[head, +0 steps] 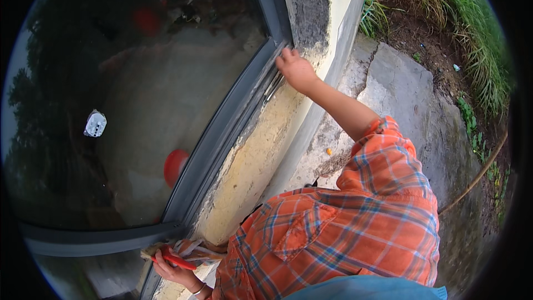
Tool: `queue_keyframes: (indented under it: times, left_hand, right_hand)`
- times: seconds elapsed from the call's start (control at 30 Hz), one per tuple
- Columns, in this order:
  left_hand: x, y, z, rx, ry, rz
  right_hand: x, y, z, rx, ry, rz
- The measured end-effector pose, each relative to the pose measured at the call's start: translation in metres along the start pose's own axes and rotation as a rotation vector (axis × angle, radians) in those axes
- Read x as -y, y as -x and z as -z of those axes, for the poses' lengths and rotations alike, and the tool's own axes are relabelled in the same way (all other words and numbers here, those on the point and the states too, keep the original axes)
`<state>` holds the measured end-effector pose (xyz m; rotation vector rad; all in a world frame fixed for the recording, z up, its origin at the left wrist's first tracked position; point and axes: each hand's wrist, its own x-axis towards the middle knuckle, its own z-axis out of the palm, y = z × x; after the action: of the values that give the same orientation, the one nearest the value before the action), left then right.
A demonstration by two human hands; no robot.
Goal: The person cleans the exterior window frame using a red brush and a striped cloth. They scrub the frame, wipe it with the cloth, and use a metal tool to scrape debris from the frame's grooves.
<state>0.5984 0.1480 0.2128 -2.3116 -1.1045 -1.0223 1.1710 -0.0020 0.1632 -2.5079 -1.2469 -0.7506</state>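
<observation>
My left hand (170, 268) grips a red-handled brush (177, 259) with pale bristles at the lower left, over the lower corner of a grey metal window frame (208, 133). A crumpled striped cloth (198, 251) lies beside it on the sill; whether the hand also touches the cloth I cannot tell. My right hand (295, 68) is at the frame's other corner, its fingers bent over the sliding track (275, 83). It is slightly blurred, and what lies under its fingertips is hidden. A small light-coloured strip sits in the track just below that hand.
The dark window glass (137, 91) bears a small label with writing and shows red round shapes. The worn yellow sill (245, 154) runs beside the frame. A rough wall edge (310, 8) rises past the right hand. Cracked concrete (395, 83), grass and a long thin stick (479, 175) lie below.
</observation>
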Motion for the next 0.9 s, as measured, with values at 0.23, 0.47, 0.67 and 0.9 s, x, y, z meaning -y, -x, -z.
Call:
queue_keyframes:
  times: [0.23,0.47,0.67,0.9]
  left_hand:
    - [-0.001,0.0,0.0,-0.011,0.017,-0.001]
    - [0.002,0.001,0.0,-0.013,-0.005,-0.014]
    - [0.007,0.006,-0.003,0.019,0.033,0.046]
    - [0.007,0.008,-0.005,-0.006,0.048,0.032]
  right_hand:
    - [-0.054,0.06,0.013,0.09,0.101,-0.451]
    - [0.015,0.006,-0.004,-0.054,-0.112,-0.014]
    - [0.006,-0.008,-0.029,-0.03,-0.074,-0.076]
    - [0.004,-0.018,-0.042,0.016,0.067,0.013]
